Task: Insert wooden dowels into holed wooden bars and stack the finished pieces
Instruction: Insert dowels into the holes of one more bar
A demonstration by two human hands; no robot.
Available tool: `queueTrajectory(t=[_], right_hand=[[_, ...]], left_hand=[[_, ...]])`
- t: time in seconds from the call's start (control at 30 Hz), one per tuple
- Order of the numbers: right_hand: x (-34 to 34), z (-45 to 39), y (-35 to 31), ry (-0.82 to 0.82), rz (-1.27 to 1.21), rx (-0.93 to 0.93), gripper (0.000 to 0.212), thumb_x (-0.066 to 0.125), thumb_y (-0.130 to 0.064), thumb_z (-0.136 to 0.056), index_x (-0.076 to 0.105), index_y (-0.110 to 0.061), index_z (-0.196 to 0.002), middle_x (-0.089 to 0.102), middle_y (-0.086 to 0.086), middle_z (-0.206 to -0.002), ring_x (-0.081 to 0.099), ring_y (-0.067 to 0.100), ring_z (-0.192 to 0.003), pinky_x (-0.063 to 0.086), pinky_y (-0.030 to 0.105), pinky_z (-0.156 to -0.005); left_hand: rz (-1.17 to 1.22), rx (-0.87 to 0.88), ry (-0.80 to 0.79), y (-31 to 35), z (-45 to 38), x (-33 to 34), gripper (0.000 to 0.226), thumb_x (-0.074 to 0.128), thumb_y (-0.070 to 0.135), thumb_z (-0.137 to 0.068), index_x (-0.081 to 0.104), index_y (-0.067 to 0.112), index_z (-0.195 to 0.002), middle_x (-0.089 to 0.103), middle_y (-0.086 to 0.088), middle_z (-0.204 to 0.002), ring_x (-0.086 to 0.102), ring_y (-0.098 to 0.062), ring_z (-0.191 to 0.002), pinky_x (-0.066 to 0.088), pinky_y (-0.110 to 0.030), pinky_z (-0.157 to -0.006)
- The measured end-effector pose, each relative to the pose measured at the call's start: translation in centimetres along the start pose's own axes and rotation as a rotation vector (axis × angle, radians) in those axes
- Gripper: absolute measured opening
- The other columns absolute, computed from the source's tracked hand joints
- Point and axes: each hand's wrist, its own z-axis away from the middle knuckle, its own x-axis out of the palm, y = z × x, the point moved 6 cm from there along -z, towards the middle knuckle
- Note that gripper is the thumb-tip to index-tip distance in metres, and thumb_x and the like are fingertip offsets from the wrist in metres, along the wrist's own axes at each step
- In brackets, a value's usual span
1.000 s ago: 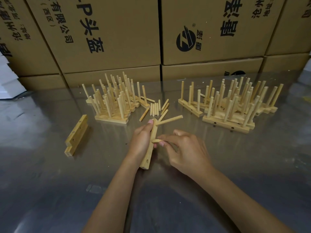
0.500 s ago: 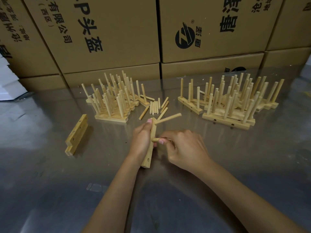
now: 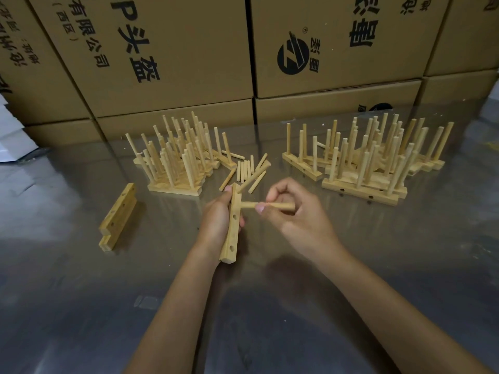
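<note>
On a shiny metal table, cardboard boxes wall off twelve o'clock. Finished dowel racks stand at eleven and one o'clock. At centre, my left hand grips a holed wooden bar upright. My right hand pinches a dowel, its tip meeting the bar. Loose dowels lie just beyond.

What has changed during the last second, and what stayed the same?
The right hand now shows more of the dowel it pinches, its tip against the bar. The left hand still grips that bar; its upper dowel stays in.
</note>
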Motion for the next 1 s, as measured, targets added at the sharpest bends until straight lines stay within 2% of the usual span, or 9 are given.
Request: queueTrajectory(t=[0.13, 0.27, 0.37, 0.5, 0.6, 0.67, 0.77, 0.9, 1.0], right_hand=[[1.2, 0.3, 1.1, -0.1, 0.157, 0.031, 0.013, 0.068, -0.01, -0.089, 0.063, -0.022, -0.088, 0.061, -0.011, -0.068, 0.051, 0.003, -0.062, 0.041, 0.021, -0.061], [1.6, 0.7, 0.3, -0.154, 0.359, -0.091, 0.018, 0.062, -0.011, -0.093, 0.071, -0.026, -0.092, 0.061, -0.027, -0.07, 0.055, -0.003, -0.067, 0.038, 0.008, -0.059], [1.5, 0.9, -0.2, -0.147, 0.451, -0.161, 0.019, 0.061, -0.01, -0.091, 0.071, -0.025, -0.088, 0.057, -0.022, -0.071, 0.053, -0.002, -0.07, 0.036, 0.008, -0.06], [2.1, 0.9, -0.8, -0.198, 0.615, -0.267, 0.017, 0.058, -0.005, -0.09, 0.068, -0.019, -0.087, 0.057, -0.008, -0.079, 0.045, 0.005, -0.079, 0.033, 0.013, -0.065], [2.5, 0.8, -1.0, -0.253, 0.711, -0.289, 0.018, 0.052, -0.003, -0.091, 0.064, -0.015, -0.085, 0.055, -0.003, -0.079, 0.044, 0.013, -0.081, 0.041, 0.028, -0.071], [2.7, 0.8, -1.1, -0.262, 0.73, -0.272, 0.017, 0.051, -0.002, -0.09, 0.061, -0.015, -0.085, 0.054, -0.003, -0.079, 0.046, 0.015, -0.082, 0.043, 0.034, -0.072], [2.8, 0.7, -1.2, -0.261, 0.736, -0.263, 0.017, 0.052, -0.001, -0.087, 0.059, -0.016, -0.083, 0.057, -0.004, -0.081, 0.049, 0.015, -0.083, 0.042, 0.033, -0.07], [2.0, 0.5, -0.2, -0.194, 0.637, -0.189, 0.017, 0.053, -0.003, -0.087, 0.059, -0.016, -0.079, 0.053, -0.012, -0.069, 0.05, 0.004, -0.067, 0.032, 0.018, -0.056], [1.7, 0.5, 0.5, -0.17, 0.54, -0.159, 0.02, 0.056, -0.003, -0.088, 0.061, -0.019, -0.078, 0.053, -0.015, -0.063, 0.052, 0.0, -0.064, 0.033, 0.012, -0.052]], left_hand=[[-0.007, 0.018, -0.006, -0.1, -0.1, 0.1, 0.045, 0.041, 0.043, -0.105, 0.074, 0.013, -0.108, 0.052, -0.002, -0.046, 0.048, -0.012, -0.039, 0.035, -0.03, -0.051], [-0.034, 0.025, -0.001, -0.3, -0.2, 0.1, 0.042, 0.043, 0.044, -0.104, 0.075, 0.018, -0.106, 0.054, 0.0, -0.048, 0.051, -0.01, -0.038, 0.039, -0.03, -0.052], [-0.06, 0.016, 0.018, -0.3, -0.2, 0.1, 0.04, 0.045, 0.046, -0.103, 0.073, 0.018, -0.101, 0.056, 0.004, -0.046, 0.053, -0.01, -0.038, 0.04, -0.029, -0.052], [-0.089, 0.06, 0.01, -0.2, 0.1, 0.3, 0.043, 0.046, 0.042, -0.104, 0.067, 0.015, -0.078, 0.058, 0.001, -0.048, 0.054, -0.01, -0.04, 0.042, -0.021, -0.043], [-0.106, 0.105, 0.0, -0.1, 0.5, 0.6, 0.046, 0.044, 0.039, -0.105, 0.064, 0.014, -0.071, 0.058, -0.005, -0.058, 0.054, -0.014, -0.046, 0.043, -0.021, -0.046], [-0.136, 0.125, -0.005, 0.0, 0.7, 0.9, 0.046, 0.042, 0.038, -0.106, 0.062, 0.011, -0.074, 0.059, -0.008, -0.062, 0.054, -0.015, -0.05, 0.044, -0.021, -0.047], [-0.141, 0.15, -0.003, 0.2, 1.1, 1.3, 0.044, 0.041, 0.034, -0.107, 0.062, 0.003, -0.085, 0.058, -0.011, -0.068, 0.056, -0.015, -0.058, 0.044, -0.019, -0.046], [-0.185, 0.156, 0.003, 0.4, 1.1, 1.6, 0.049, 0.04, 0.033, -0.107, 0.06, -0.011, -0.097, 0.057, -0.016, -0.079, 0.056, -0.018, -0.068, 0.045, -0.02, -0.046], [-0.177, 0.137, -0.001, 0.2, 1.1, 1.5, 0.044, 0.042, 0.034, -0.107, 0.064, -0.003, -0.098, 0.057, -0.016, -0.084, 0.056, -0.019, -0.071, 0.046, -0.021, -0.047]])
